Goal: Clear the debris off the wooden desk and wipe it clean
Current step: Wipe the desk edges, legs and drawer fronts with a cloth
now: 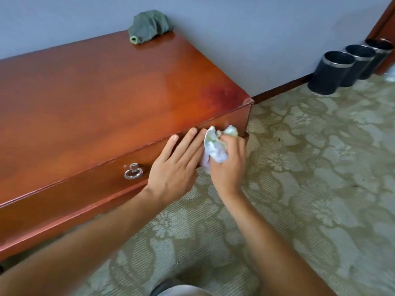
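The wooden desk (96,99) runs off the left edge — its full length is not visible. The crumpled debris (214,146) is partly covered by the right hand (227,165) and by the left hand (177,165); its material cannot be determined. Of three dark bins (329,73), the farthest is partly hidden behind its neighbour. Both forearms are cut by the bottom edge.

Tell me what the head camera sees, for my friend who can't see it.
At the desk's front edge, the right hand grips crumpled paper while the open left hand rests beside it. A green cloth lies at the back.
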Action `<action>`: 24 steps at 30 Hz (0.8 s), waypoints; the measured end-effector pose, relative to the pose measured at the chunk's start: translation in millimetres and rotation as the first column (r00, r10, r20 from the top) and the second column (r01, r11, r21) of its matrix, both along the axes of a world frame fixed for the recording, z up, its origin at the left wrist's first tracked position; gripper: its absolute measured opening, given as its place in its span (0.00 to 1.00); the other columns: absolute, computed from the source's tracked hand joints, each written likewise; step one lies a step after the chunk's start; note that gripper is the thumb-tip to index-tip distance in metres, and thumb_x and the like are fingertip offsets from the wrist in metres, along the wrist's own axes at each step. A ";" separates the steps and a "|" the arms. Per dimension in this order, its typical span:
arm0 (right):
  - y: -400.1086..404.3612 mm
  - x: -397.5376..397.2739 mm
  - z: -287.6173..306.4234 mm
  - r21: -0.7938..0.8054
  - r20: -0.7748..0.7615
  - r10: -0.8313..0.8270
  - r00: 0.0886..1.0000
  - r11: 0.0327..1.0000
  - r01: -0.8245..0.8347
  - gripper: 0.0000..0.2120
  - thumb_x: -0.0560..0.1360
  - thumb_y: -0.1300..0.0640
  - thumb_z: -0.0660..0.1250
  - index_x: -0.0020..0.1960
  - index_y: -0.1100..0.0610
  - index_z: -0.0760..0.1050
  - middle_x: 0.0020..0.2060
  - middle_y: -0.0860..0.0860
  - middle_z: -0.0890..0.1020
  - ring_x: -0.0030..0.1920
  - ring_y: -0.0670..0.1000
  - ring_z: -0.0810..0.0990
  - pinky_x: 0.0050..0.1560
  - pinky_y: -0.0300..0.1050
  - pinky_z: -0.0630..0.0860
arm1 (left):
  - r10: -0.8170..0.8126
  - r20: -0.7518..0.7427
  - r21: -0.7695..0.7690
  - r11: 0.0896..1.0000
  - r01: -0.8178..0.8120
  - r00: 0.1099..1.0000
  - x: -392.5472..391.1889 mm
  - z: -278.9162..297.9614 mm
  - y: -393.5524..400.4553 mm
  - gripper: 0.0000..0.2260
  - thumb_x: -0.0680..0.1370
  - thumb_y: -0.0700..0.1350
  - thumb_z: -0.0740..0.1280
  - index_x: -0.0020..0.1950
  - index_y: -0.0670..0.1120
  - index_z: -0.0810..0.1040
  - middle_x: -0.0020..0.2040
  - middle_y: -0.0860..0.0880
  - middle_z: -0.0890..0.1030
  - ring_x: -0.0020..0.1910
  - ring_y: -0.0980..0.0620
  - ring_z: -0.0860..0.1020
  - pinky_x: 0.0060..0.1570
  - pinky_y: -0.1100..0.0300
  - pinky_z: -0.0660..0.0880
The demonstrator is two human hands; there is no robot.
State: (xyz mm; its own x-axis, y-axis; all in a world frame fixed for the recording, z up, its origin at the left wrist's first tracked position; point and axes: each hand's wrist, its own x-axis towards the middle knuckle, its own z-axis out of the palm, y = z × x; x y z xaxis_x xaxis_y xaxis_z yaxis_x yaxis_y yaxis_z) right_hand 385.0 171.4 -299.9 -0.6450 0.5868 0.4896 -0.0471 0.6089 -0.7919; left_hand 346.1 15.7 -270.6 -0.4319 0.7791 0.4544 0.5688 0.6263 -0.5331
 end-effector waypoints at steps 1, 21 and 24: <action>7.8 5.5 -3.8 0.070 0.029 0.062 0.998 0.996 -0.064 0.12 0.76 0.53 0.65 0.58 0.52 0.79 0.55 0.49 0.78 0.55 0.53 0.77 0.49 0.51 0.77 | 0.019 -0.052 -0.041 0.999 -0.022 0.998 -5.8 -7.2 0.9 0.34 0.80 0.50 0.60 0.84 0.41 0.55 0.85 0.45 0.55 0.84 0.45 0.53 0.82 0.46 0.43; 118.9 -32.0 103.5 0.360 0.254 0.195 0.947 0.890 -0.280 0.19 0.70 0.47 0.71 0.61 0.39 0.81 0.58 0.43 0.78 0.58 0.53 0.78 0.48 0.48 0.76 | 0.010 -0.291 -0.027 0.999 -0.019 0.957 -18.3 -24.9 8.2 0.33 0.79 0.56 0.62 0.82 0.44 0.64 0.83 0.45 0.60 0.83 0.45 0.56 0.81 0.45 0.50; 133.6 -58.6 127.6 0.108 0.394 0.126 0.911 0.977 -0.182 0.19 0.71 0.37 0.71 0.57 0.46 0.82 0.51 0.47 0.83 0.52 0.56 0.83 0.49 0.51 0.79 | 0.028 -0.265 -0.029 0.999 -0.037 0.964 -16.2 -20.4 9.1 0.34 0.78 0.55 0.63 0.82 0.44 0.64 0.83 0.45 0.62 0.83 0.45 0.58 0.81 0.45 0.52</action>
